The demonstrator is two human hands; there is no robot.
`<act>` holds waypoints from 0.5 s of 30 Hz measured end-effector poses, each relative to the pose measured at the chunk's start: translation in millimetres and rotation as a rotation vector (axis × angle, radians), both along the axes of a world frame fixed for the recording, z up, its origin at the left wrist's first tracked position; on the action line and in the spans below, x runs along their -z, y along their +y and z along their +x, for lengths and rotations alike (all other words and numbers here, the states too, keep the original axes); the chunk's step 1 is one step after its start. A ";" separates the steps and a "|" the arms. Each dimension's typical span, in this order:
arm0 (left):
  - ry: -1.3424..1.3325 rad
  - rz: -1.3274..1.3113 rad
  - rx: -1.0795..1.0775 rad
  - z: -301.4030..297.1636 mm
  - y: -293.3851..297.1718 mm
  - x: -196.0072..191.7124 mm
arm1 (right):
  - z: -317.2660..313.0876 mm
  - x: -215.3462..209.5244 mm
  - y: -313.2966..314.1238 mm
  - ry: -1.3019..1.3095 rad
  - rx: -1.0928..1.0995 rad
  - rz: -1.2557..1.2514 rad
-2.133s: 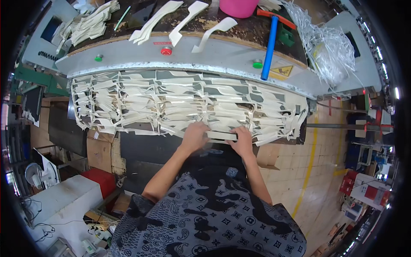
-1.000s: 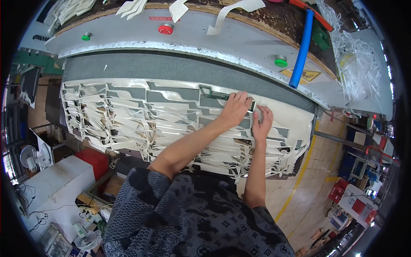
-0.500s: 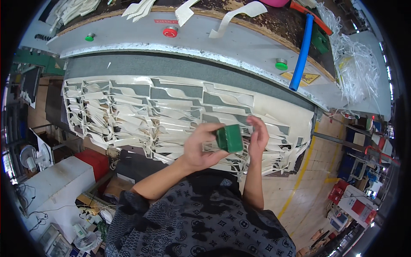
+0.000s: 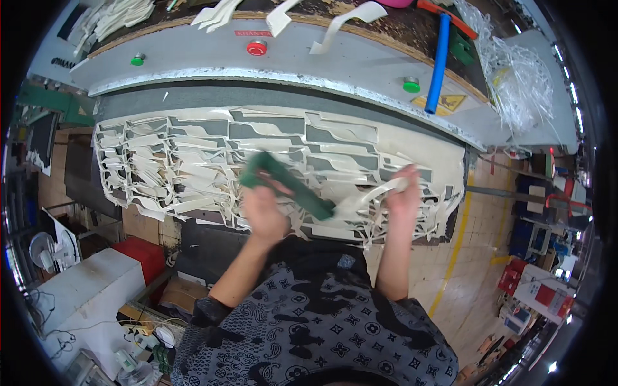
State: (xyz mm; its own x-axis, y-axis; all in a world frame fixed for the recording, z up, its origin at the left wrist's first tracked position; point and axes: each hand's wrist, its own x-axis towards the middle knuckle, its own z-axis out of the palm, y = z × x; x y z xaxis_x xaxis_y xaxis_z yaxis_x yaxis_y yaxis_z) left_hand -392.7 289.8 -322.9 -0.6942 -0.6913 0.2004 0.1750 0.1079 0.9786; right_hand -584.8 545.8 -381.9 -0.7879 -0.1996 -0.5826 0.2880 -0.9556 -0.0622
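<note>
My left hand (image 4: 264, 217) grips a long green cutting die (image 4: 310, 201), blurred by motion and slanting down to the right over the sheet. Fingers show through the gap in its frame. In my right hand (image 4: 403, 193) is a curved cream strip piece (image 4: 362, 202), pinched at its upper end, its wide lower end near the tip of the die. Beneath both hands lies a cream sheet (image 4: 418, 149), with rows of shapes cut out and many cut pieces loose in it.
Behind the sheet runs a grey machine beam (image 4: 193, 55) with a red button (image 4: 256, 47) and green buttons. Cut pieces lie on its top ledge. A blue-handled hammer (image 4: 440, 64) hangs over the beam's right front. Clear plastic strands (image 4: 524, 90) bunch at far right.
The die has swung from end-on between my hands to lengthwise, and my left hand has moved left. My right hand, empty and apart before, now holds a cream strip.
</note>
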 end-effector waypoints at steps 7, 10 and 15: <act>-0.435 -0.858 0.043 -11.4 -93.4 -2.1 | -19.1 -70.8 90.4 0.552 -0.129 -0.303; -0.580 -0.781 0.217 -25.6 -93.0 51.1 | -10.8 -103.5 68.8 0.596 -0.188 -0.422; -0.373 -0.750 0.259 -55.2 -41.9 75.8 | 8.5 -124.9 38.0 0.751 -0.164 -0.436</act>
